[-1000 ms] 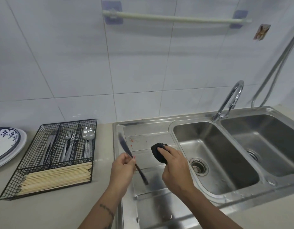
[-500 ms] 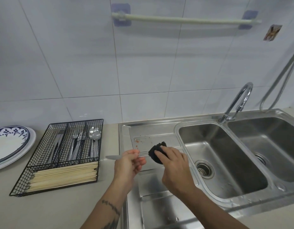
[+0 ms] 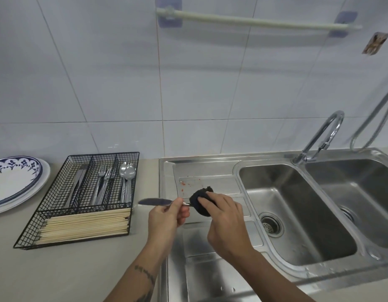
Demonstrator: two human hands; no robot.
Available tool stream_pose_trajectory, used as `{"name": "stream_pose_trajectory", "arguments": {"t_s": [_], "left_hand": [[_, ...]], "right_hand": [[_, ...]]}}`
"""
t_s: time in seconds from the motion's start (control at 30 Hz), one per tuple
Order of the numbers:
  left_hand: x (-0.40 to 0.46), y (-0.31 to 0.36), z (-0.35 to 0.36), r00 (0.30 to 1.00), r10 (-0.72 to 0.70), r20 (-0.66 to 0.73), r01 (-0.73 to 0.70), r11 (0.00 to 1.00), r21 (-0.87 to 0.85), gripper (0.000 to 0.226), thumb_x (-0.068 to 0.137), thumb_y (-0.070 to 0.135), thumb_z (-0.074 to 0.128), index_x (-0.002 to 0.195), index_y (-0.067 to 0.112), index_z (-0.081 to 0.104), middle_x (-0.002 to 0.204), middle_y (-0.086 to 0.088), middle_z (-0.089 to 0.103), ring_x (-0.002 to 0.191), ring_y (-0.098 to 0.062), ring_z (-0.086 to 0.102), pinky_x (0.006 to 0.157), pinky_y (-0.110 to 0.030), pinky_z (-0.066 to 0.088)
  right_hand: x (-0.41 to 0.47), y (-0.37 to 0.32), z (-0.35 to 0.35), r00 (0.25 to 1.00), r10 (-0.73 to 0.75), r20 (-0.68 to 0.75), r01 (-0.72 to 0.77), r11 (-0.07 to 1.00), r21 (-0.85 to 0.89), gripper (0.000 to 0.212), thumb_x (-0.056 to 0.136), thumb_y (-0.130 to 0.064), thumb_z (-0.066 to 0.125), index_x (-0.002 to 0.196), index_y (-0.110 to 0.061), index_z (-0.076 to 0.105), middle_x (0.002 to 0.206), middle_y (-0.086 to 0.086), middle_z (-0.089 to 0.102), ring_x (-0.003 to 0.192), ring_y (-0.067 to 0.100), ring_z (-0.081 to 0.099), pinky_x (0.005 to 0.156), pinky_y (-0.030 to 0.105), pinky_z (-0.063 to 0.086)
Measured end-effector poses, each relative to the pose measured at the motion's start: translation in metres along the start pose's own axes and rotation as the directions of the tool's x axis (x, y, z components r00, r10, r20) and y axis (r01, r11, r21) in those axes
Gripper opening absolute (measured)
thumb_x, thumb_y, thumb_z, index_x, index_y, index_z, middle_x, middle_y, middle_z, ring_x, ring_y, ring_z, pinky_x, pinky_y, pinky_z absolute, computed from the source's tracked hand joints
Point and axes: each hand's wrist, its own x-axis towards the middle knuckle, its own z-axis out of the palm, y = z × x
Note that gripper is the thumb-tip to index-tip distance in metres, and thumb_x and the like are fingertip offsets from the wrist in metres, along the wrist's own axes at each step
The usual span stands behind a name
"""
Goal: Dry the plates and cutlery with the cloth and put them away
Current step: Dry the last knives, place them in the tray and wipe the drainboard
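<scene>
Left hand (image 3: 167,216) pinches a knife (image 3: 155,201) level over the drainboard (image 3: 210,184), while right hand (image 3: 225,216) apparently wraps a dark cloth (image 3: 198,203) round its handle.

Even soft daylight, wide-angle edge warping
</scene>
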Motion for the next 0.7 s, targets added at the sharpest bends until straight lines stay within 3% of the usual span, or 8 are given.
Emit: {"name": "stream_pose_trajectory", "arguments": {"t_s": [0.1, 0.23, 0.4, 0.53, 0.7], "left_hand": [[0.001, 0.005, 0.0, 0.995, -0.103, -0.003, 0.103, 0.992, -0.074, 0.024, 0.094, 0.027, 0.068, 0.093, 0.003, 0.072, 0.083, -0.007, 0.074, 0.076, -0.017, 0.066, 0.07, -0.03, 0.052], [0.003, 0.011, -0.004, 0.967, -0.252, -0.018, 0.248, 0.96, -0.131, 0.022, 0.092, 0.027, 0.069, 0.087, 0.005, 0.072, 0.081, -0.007, 0.073, 0.07, -0.014, 0.061, 0.067, -0.028, 0.047], [0.01, 0.016, -0.006, 0.972, -0.221, -0.079, 0.208, 0.967, -0.147, 0.019, 0.092, 0.025, 0.069, 0.09, 0.006, 0.072, 0.082, -0.007, 0.071, 0.078, -0.018, 0.061, 0.076, -0.033, 0.046], [0.019, 0.016, -0.023, 0.971, -0.184, -0.15, 0.167, 0.978, -0.121, 0.024, 0.091, 0.027, 0.07, 0.081, 0.006, 0.072, 0.083, -0.009, 0.075, 0.074, -0.017, 0.062, 0.076, -0.034, 0.048], [0.03, 0.02, -0.056, 0.977, -0.136, -0.164, 0.111, 0.982, -0.153, 0.026, 0.1, 0.024, 0.058, 0.102, 0.0, 0.065, 0.094, -0.015, 0.075, 0.089, -0.026, 0.073, 0.081, -0.041, 0.059]], "right_hand": [[0.0, 0.001, 0.008, 0.997, -0.049, 0.064, 0.051, 0.998, -0.031, 0.069, 0.06, 0.001, 0.065, 0.125, -0.022, 0.061, 0.129, -0.001, 0.059, 0.117, 0.023, 0.053, 0.091, 0.039, 0.044], [0.006, 0.006, 0.011, 0.989, 0.041, 0.142, -0.033, 0.998, -0.056, 0.076, 0.053, 0.002, 0.077, 0.123, -0.023, 0.063, 0.125, -0.002, 0.062, 0.111, 0.024, 0.058, 0.088, 0.038, 0.044], [0.016, -0.016, 0.016, 0.975, -0.149, 0.165, 0.156, 0.987, -0.031, 0.068, 0.064, -0.006, 0.07, 0.129, -0.022, 0.058, 0.131, 0.001, 0.059, 0.118, 0.024, 0.052, 0.094, 0.04, 0.044], [0.017, 0.0, 0.019, 0.976, -0.034, 0.216, 0.047, 0.997, -0.059, 0.078, 0.053, -0.001, 0.084, 0.126, -0.022, 0.062, 0.124, 0.0, 0.063, 0.11, 0.024, 0.059, 0.091, 0.039, 0.048], [0.027, -0.008, 0.022, 0.974, -0.094, 0.208, 0.114, 0.99, -0.086, 0.075, 0.052, -0.001, 0.079, 0.123, -0.02, 0.064, 0.122, 0.001, 0.064, 0.11, 0.026, 0.058, 0.09, 0.041, 0.047]]}}
